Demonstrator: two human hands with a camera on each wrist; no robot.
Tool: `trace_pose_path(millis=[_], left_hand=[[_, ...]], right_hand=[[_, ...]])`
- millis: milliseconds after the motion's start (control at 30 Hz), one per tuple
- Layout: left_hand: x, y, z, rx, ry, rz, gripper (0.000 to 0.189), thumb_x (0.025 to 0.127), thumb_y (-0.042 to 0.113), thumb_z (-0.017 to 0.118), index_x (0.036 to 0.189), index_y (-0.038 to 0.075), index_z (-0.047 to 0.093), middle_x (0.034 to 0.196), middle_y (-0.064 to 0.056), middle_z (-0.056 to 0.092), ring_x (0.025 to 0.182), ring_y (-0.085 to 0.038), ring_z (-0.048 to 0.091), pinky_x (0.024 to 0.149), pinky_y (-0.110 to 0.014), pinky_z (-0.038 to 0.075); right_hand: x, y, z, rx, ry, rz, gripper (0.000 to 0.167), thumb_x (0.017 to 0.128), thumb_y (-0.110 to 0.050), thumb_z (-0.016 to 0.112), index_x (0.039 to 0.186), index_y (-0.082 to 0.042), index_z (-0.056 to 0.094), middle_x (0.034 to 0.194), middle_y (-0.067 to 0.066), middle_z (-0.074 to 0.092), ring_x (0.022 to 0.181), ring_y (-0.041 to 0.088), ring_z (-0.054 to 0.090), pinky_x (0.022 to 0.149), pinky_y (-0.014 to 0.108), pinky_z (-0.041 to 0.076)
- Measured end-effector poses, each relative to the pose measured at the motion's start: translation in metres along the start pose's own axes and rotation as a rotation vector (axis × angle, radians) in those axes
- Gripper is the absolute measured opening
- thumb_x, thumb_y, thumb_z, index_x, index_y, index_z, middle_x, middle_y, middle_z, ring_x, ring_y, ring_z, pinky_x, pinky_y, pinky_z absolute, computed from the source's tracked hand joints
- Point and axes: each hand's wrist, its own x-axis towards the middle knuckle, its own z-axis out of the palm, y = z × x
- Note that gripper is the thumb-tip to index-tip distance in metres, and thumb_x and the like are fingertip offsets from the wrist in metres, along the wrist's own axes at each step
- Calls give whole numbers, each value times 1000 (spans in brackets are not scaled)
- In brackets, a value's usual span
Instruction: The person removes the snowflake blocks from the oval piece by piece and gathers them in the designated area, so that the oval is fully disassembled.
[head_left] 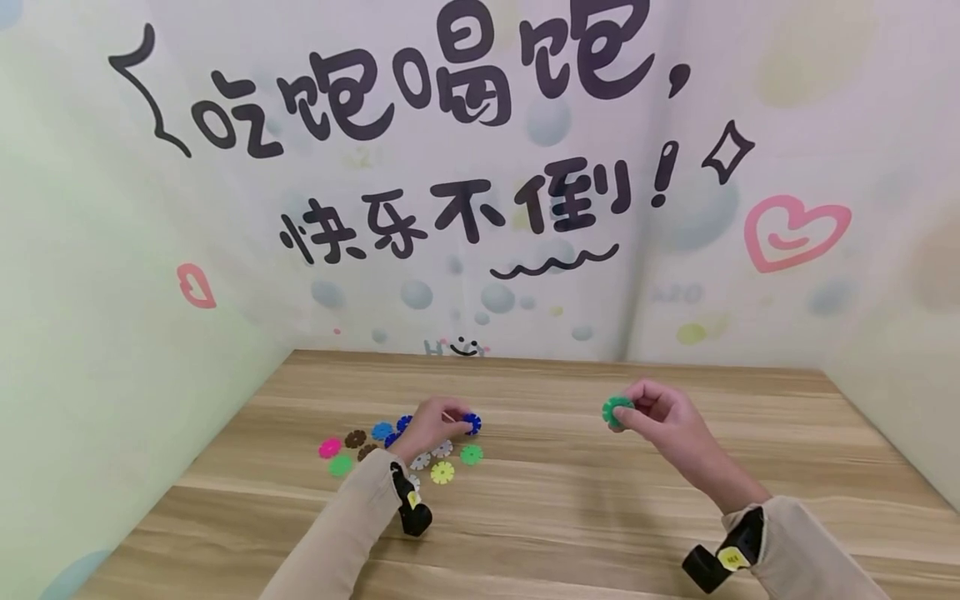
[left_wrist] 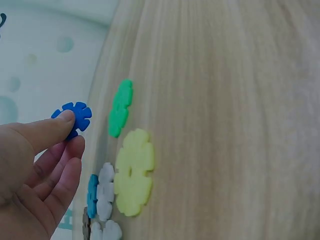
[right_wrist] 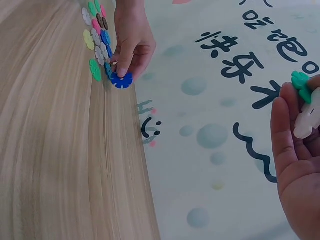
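Observation:
My left hand (head_left: pixel 431 429) pinches a dark blue notched disc (left_wrist: pixel 81 116) between thumb and fingertips, above the right side of a group of similar flat discs. In the right wrist view this blue disc (right_wrist: pixel 121 80) faces the camera. Off to the right, my right hand (head_left: pixel 667 423) holds a green notched disc (head_left: pixel 615 407) up over the table. A whitish disc (right_wrist: pixel 307 120) sits against the green one (right_wrist: pixel 301 82) in the right wrist view; whether the two are joined, I cannot tell. Part of the right thumb is cut off there.
Several discs lie on the wooden table (head_left: pixel 540 517): pink (head_left: pixel 330 448), brown (head_left: pixel 356 439), light blue (head_left: pixel 382 431), yellow (head_left: pixel 442 472), green (head_left: pixel 472 454) and whitish (head_left: pixel 442 448). My left forearm partly covers the group. A printed cloth wall (head_left: pixel 540 308) stands behind the table.

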Motion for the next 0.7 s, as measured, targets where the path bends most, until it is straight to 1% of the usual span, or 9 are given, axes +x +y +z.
trace_pose_path(millis=[100, 200, 433, 600, 700], left_hand=[[2, -5, 3, 5, -13, -17, 19, 79, 4, 64, 98, 0, 64, 85, -6, 60, 78, -18, 56, 65, -27, 48], [2, -8, 4, -2, -25, -47, 21, 79, 4, 65, 100, 1, 64, 85, -5, 58, 77, -18, 55, 64, -27, 48], [2, -12, 6, -1, -22, -50, 23, 79, 6, 66, 101, 0, 63, 84, -5, 57, 74, -17, 54, 61, -26, 47], [3, -12, 8, 17, -12, -50, 23, 77, 6, 67, 99, 0, 63, 83, -5, 57, 74, -16, 54, 62, -26, 47], [3, -12, 9, -4, -11, -49, 25, 78, 6, 67, 101, -2, 62, 85, -7, 57, 74, -15, 55, 63, -27, 48]], right_hand=[[0, 0, 1, -5, -3, 4, 5, 87, -2, 54, 84, -4, 56, 80, -2, 63, 70, 13, 61, 70, 26, 51], [0, 0, 2, -8, -7, 4, 4, 87, -2, 54, 84, -3, 56, 80, -2, 63, 70, 12, 61, 70, 26, 51], [0, -1, 2, -18, -10, 11, 4, 87, -3, 54, 83, -4, 56, 80, -2, 63, 70, 12, 61, 70, 25, 51], [0, 0, 2, -17, -15, 4, 4, 87, -2, 53, 84, -3, 56, 80, -2, 63, 70, 12, 61, 69, 26, 51], [1, 1, 2, -8, -23, -3, 5, 87, 0, 53, 84, -3, 56, 80, -2, 63, 70, 12, 60, 69, 26, 52]])
